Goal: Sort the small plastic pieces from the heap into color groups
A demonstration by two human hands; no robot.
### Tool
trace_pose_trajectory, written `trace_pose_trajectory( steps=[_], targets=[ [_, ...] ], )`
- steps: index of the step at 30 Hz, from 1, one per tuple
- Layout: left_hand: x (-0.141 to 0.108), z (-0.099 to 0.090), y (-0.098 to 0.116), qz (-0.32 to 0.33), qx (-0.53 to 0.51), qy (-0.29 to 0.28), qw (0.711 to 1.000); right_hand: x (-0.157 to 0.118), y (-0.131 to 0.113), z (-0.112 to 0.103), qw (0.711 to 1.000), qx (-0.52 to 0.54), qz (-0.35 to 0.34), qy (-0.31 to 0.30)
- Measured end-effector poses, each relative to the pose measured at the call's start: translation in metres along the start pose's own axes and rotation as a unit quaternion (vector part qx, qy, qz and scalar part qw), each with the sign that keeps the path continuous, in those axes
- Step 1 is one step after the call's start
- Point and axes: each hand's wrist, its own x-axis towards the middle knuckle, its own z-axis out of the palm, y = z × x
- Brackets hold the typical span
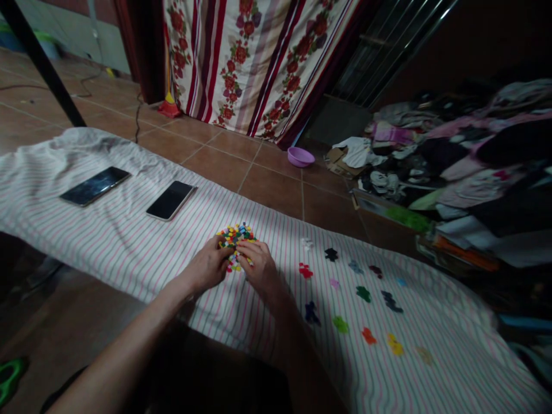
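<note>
A pile of small mixed-colour pieces [238, 232] lies on the striped cloth [267, 287]. My left hand [211, 263] rests at the pile's left side, its fingers bent onto the pieces. From the right, my right hand [257, 261] reaches over the pile, its fingertips close to the left ones. What the fingertips hold, if anything, is too small to make out. Small single-colour groups are spread to the right, among them red [306, 270], black [331, 254], dark green [363, 294], dark blue [311, 313], lime green [340, 324], orange [368, 336] and yellow [394, 344].
Two phones, one at the far left [95, 186] and one nearer the pile [171, 200], lie on the cloth. Beyond it are a purple basin [301, 157] on the tiled floor, a floral curtain [259, 63] and a heap of clothes [466, 149] at right.
</note>
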Motion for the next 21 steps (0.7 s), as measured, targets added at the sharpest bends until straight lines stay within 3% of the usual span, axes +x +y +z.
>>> trace_pose_trajectory(
  steps=[8,21],
  targets=[
    [-0.001,-0.01,-0.004,-0.035,-0.013,-0.017,0.999,0.003,0.014,-0.017,0.999,0.0,0.038,0.013],
    [0.0,-0.014,-0.008,-0.08,0.029,0.007,0.996,0.009,0.007,0.004,0.995,-0.028,0.082,0.055]
  ],
)
